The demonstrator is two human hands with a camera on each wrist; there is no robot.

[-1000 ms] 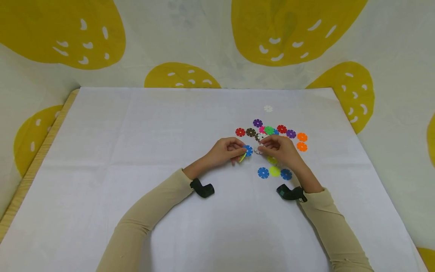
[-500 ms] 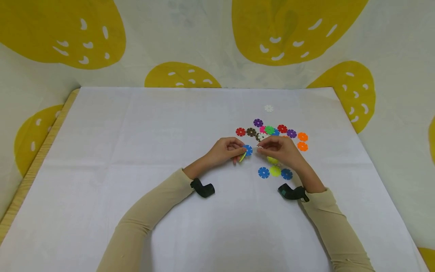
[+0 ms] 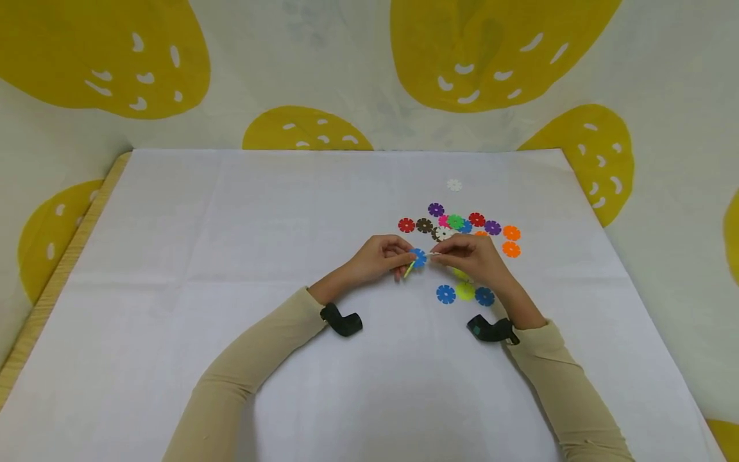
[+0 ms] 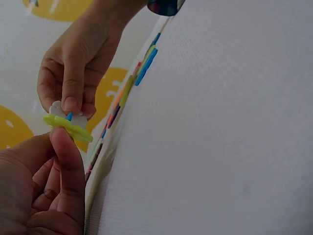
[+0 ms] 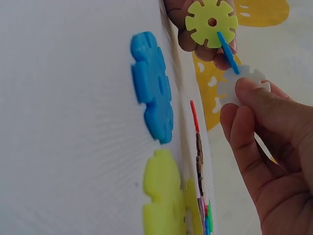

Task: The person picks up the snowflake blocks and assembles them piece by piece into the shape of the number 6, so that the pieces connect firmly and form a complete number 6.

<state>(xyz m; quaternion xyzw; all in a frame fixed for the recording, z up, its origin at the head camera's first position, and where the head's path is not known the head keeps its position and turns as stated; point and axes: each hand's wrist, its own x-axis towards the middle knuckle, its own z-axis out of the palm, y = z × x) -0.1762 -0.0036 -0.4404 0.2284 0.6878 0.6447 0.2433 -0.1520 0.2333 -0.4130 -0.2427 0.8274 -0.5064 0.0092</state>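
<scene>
Between finger and thumb, my left hand (image 3: 376,258) pinches a joined pair: a blue notched disc (image 3: 418,258) and a yellow-green disc (image 3: 409,268) set crosswise to it. My right hand (image 3: 475,260) pinches a white disc (image 3: 434,254) held edge-on at the blue disc's right side. In the right wrist view the white disc (image 5: 230,89) meets the lower end of the blue disc (image 5: 228,53), whose other end sits at the yellow-green disc (image 5: 199,24). Whether the white one is slotted in, I cannot tell.
Loose discs lie behind and beneath the right hand: a red one (image 3: 407,225), a purple one (image 3: 435,210), a green one (image 3: 455,222) and orange ones (image 3: 511,249). Nearer are blue (image 3: 446,294) and yellow (image 3: 465,291) discs. A white disc (image 3: 454,185) lies farthest back.
The white disc in my right hand has turned from nearly flat to edge-on and moved left, up to the blue disc. My left hand has hardly moved.
</scene>
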